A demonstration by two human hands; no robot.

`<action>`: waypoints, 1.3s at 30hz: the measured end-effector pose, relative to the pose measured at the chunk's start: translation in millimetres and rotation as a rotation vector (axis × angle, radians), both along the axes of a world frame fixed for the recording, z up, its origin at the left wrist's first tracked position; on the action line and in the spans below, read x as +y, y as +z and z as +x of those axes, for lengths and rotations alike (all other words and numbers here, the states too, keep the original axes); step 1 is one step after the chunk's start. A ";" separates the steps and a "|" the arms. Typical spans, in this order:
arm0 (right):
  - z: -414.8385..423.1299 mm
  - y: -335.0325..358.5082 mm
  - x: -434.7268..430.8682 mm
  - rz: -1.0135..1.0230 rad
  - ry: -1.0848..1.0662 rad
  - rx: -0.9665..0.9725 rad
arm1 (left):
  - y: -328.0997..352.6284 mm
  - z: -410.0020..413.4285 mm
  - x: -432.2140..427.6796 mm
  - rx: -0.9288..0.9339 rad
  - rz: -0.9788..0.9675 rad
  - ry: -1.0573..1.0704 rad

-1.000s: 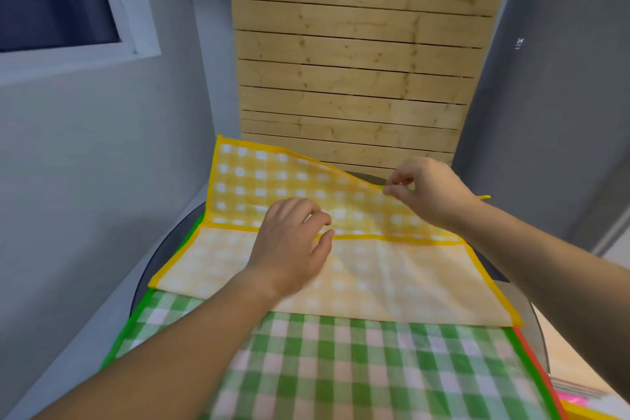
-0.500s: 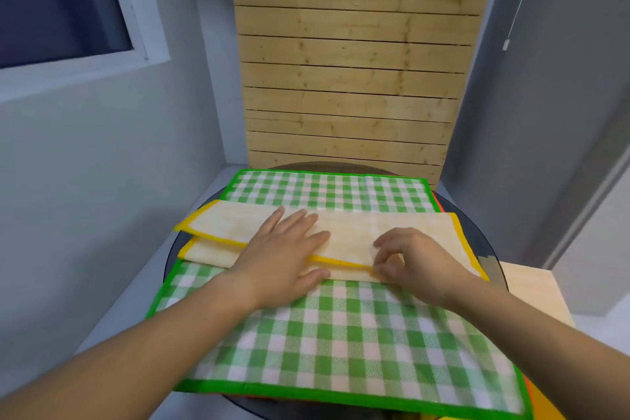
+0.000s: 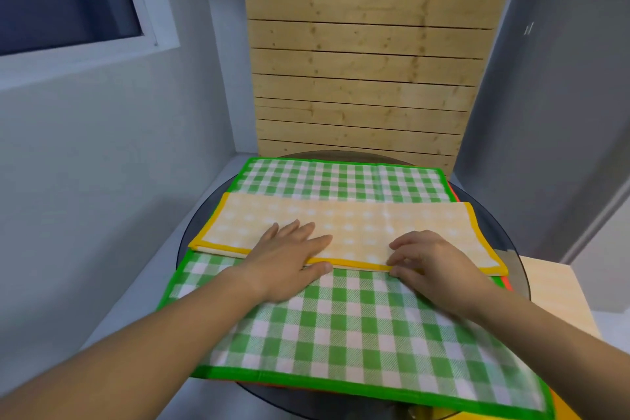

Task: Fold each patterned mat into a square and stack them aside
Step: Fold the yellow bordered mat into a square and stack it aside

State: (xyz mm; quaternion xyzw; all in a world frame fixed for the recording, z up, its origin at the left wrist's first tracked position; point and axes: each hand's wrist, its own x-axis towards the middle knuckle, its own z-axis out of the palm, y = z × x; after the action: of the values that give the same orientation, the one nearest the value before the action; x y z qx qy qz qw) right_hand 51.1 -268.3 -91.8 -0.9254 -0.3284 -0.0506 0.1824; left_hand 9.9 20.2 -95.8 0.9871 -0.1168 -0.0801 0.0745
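Observation:
A yellow checked mat [image 3: 347,225] lies folded in half as a long strip across a flat green checked mat [image 3: 341,324]. The pale underside of the yellow mat faces up. My left hand [image 3: 289,259] rests flat on the yellow mat's near edge, fingers straight and pressing down. My right hand [image 3: 433,266] sits at the same near edge further right. Its fingers are curled and pinch the yellow border between fingertips and thumb.
Both mats lie on a round dark glass table [image 3: 514,249]. Red and orange mat edges [image 3: 507,284] peek out under the green mat at the right. A light wooden surface [image 3: 555,300] adjoins on the right. Grey walls and a wooden plank panel [image 3: 368,61] close in behind.
The yellow mat's far half, held up by my right hand, has come down over the near half. Its edges now line up. My left hand has flattened onto it.

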 end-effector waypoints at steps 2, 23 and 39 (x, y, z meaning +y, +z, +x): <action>-0.3 -1.2 1.0 -0.044 0.028 -0.076 | 1.3 0.2 -1.0 -0.007 -0.010 0.003; 24.9 -0.1 -16.4 -0.027 -0.240 -0.200 | 27.1 -9.6 -0.8 0.026 -0.017 0.027; -28.7 23.8 15.3 0.108 -0.131 0.076 | 7.0 -89.5 -60.0 0.049 -0.062 -0.077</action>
State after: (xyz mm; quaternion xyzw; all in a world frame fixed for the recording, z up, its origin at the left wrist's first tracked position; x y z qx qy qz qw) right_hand 22.5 -253.0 -68.0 -0.9349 -0.2569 -0.0447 0.2407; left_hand -79.7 -39.8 -88.8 0.9768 -0.1553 -0.1036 0.1046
